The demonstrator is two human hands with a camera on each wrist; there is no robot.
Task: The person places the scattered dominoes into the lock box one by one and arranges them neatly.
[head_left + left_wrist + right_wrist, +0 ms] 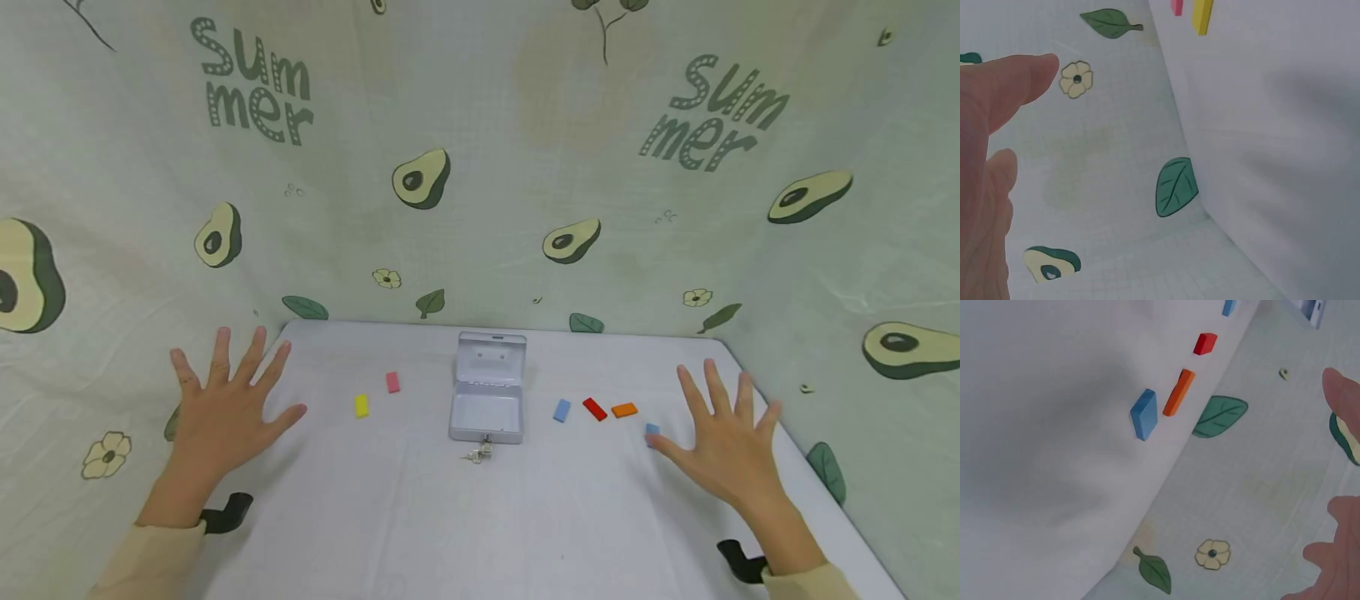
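Fingers spread wide, my left hand hovers over the left side of the white table and holds nothing. My right hand is spread the same way at the right side, its thumb overlapping a blue block in the head view. In the middle stands a small metal cash box with its lid raised and keys hanging at its front. A yellow block and a pink block lie left of it. To its right are another blue block, a red block and an orange block.
A pale cloth printed with avocados, leaves and lettering hangs behind the table and along both sides. Black wrist-camera mounts stick out beside both wrists. The table's right edge runs close by the right hand.
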